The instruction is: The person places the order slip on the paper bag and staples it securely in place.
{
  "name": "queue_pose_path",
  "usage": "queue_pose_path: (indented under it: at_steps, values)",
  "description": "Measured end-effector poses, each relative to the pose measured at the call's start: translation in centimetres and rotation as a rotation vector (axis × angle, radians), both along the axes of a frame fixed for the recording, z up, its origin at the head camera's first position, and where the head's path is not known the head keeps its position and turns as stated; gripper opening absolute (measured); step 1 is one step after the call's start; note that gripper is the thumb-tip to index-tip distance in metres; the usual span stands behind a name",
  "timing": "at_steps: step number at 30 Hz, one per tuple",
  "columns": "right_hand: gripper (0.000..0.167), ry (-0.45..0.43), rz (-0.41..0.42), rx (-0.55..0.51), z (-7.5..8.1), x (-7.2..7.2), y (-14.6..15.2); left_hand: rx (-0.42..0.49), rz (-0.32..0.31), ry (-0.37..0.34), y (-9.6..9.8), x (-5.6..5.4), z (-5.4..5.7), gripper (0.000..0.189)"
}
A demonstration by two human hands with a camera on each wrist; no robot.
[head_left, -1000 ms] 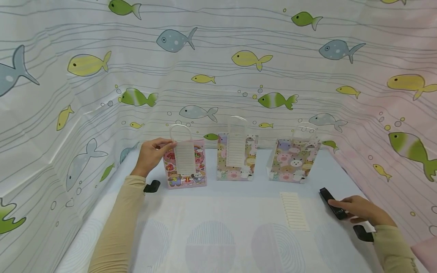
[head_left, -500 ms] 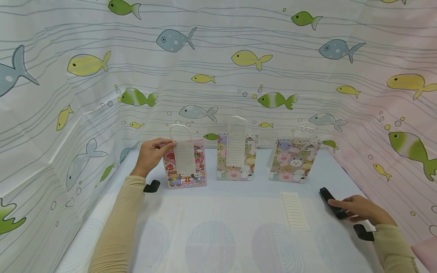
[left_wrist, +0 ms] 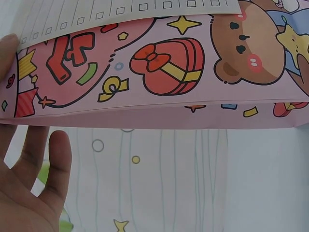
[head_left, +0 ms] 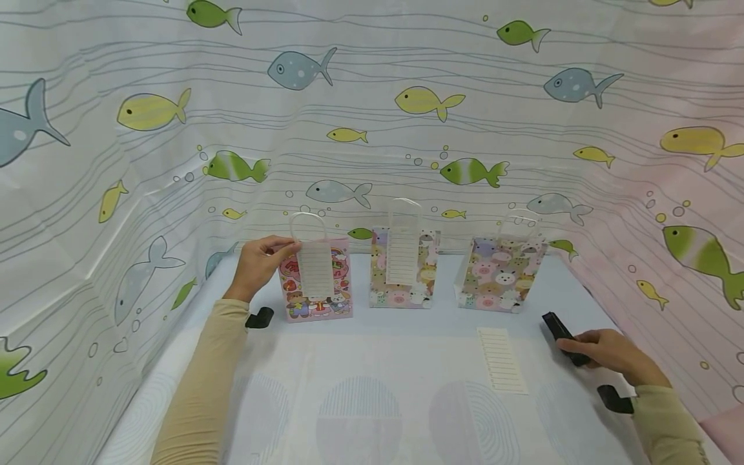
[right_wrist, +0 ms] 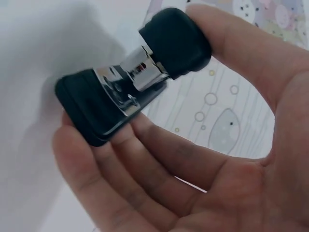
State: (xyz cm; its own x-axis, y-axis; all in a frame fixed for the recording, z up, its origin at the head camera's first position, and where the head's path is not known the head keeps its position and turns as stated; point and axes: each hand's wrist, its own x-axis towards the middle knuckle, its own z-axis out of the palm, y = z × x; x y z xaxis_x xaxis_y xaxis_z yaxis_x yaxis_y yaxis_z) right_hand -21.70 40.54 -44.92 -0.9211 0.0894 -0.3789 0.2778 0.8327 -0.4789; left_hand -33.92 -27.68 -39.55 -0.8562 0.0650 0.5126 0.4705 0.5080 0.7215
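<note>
My left hand point(head_left: 256, 263) pinches the top left edge of a pink gift bag point(head_left: 293, 303) together with a lined paper slip point(head_left: 316, 270) lying against its front. In the left wrist view the slip point(left_wrist: 120, 12) shows a row of small checkboxes, and the bag point(left_wrist: 116, 87) carries a bear and a heart-shaped box print. Over at the right, my right hand point(head_left: 610, 352) holds a black stapler point(head_left: 560, 336) just above the table. The right wrist view shows the stapler point(right_wrist: 82, 106) between thumb and fingers, its metal inner part visible.
A gift bag with animal faces point(head_left: 401, 297) stands in the middle with a lined slip point(head_left: 402, 255) on its front. A similar bag point(head_left: 500, 274) stands to the right. One loose slip point(head_left: 502, 360) lies flat on the table point(head_left: 407, 349). A fish-print curtain point(head_left: 372, 155) surrounds the table.
My right hand has lifted and tilted the stapler slightly, shifting it a little up and left. The left hand, bags and slips have stayed in place.
</note>
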Motion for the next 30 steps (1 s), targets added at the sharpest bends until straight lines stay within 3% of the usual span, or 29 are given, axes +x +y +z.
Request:
queue_pose_path:
  at_steps: [5, 10, 15, 21, 30]
  values:
    - [0.100, 0.056, -0.017, -0.040, 0.5, 0.0, -0.4, 0.005, -0.005, 0.001, 0.0, -0.1, -0.1, 0.031]
    - [0.097, 0.107, -0.022, -0.182, 1.0, 0.3, -1.0, 0.004, -0.004, -0.010, 0.0, 0.0, 0.0, 0.033]
    - [0.090, 0.232, -0.012, -0.285, 1.2, 0.5, -1.7, -0.001, 0.000, -0.010, 0.1, 0.0, 0.0, 0.032]
    - [0.086, 0.312, -0.005, -0.361, 2.2, 0.4, -3.1, 0.000, 0.013, 0.005, 0.1, 0.1, 0.0, 0.030]
    - [0.069, 0.543, 0.047, -0.478, 4.5, 0.1, -7.8, 0.009, 0.009, 0.003, 0.2, 0.1, 0.1, 0.030]
